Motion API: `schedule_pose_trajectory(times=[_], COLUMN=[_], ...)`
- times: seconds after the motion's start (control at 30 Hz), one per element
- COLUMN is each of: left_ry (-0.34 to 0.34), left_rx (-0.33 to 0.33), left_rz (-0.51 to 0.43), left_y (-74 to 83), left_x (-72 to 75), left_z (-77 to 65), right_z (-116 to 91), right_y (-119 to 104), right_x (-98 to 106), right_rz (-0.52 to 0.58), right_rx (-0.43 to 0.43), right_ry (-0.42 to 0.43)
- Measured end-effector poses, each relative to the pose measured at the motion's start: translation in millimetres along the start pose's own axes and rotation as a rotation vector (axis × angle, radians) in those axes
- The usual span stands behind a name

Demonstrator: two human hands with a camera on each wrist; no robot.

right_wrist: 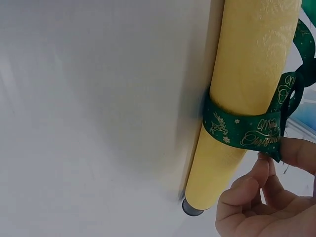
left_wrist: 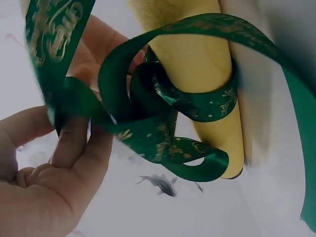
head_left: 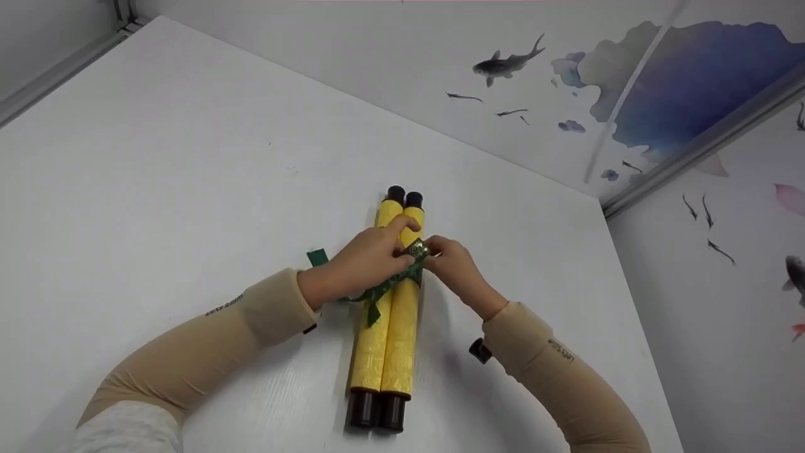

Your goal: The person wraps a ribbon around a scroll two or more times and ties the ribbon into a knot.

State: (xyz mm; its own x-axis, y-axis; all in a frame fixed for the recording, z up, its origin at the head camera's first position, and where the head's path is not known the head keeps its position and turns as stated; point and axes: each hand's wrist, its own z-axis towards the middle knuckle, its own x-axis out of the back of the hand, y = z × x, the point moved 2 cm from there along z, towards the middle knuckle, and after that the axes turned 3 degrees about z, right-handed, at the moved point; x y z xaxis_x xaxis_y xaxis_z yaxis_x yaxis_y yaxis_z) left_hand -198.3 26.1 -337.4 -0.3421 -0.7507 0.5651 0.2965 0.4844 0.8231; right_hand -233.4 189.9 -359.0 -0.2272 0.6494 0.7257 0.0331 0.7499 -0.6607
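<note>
Two yellow scrolls [head_left: 400, 340] with dark end knobs lie side by side on the white table. A green ribbon [head_left: 385, 288] with gold Merry Christmas lettering is wrapped around them, its loops standing up at the wrap. My left hand [head_left: 371, 255] reaches over the scrolls and pinches a looped part of the ribbon. At the right edge of the wrap, my right hand [head_left: 454, 267] pinches the ribbon between thumb and fingertips. In the left wrist view, the loops [left_wrist: 148, 133] hang beside a scroll [left_wrist: 192, 54], with both hands close together.
The white table [head_left: 157, 170] extends around the scrolls. A wall panel [head_left: 377, 50] painted with fish and blue shapes runs along its far side, and another stands at the right. A ribbon tail [head_left: 317, 257] sticks out left of the scrolls.
</note>
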Motion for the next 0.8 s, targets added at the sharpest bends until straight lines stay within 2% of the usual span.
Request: schedule_pose_trajectory(times=[0.1, 0.17, 0.23, 0.33, 0.47, 0.67, 0.8], left_ry=[0.034, 0.063, 0.081, 0.075, 0.030, 0.022, 0.005], left_rx=[-0.062, -0.093, -0.098, -0.081, -0.062, -0.030, 0.007], left_rz=[0.096, 0.204, 0.309, 0.392, 0.399, 0.355, 0.338], left_y=[0.3, -0.1, 0.1, -0.7, -5.1, -12.0, -13.7], left_x=[-2.5, -4.2, -5.6, -7.2, -9.0, -9.5, -9.7], left_z=[-0.9, -1.4, -1.3, -1.0, 0.0, 4.2, 7.9], right_z=[-1.8, -3.9, -5.9, -8.1, -10.1, -13.0, -16.1], right_y=[-0.3, -0.6, -1.2, -1.2, 0.1, 2.9, 3.7], right_x=[-0.9, -1.6, -2.0, -2.7, -3.7, -3.5, -2.5], right_rz=[0.030, 0.065, 0.107, 0.170, 0.253, 0.396, 0.479], right_rx=[-0.005, -0.011, -0.011, -0.011, 0.002, 0.034, 0.090], right_ry=[0.014, 0.026, 0.034, 0.042, 0.039, 0.026, 0.018])
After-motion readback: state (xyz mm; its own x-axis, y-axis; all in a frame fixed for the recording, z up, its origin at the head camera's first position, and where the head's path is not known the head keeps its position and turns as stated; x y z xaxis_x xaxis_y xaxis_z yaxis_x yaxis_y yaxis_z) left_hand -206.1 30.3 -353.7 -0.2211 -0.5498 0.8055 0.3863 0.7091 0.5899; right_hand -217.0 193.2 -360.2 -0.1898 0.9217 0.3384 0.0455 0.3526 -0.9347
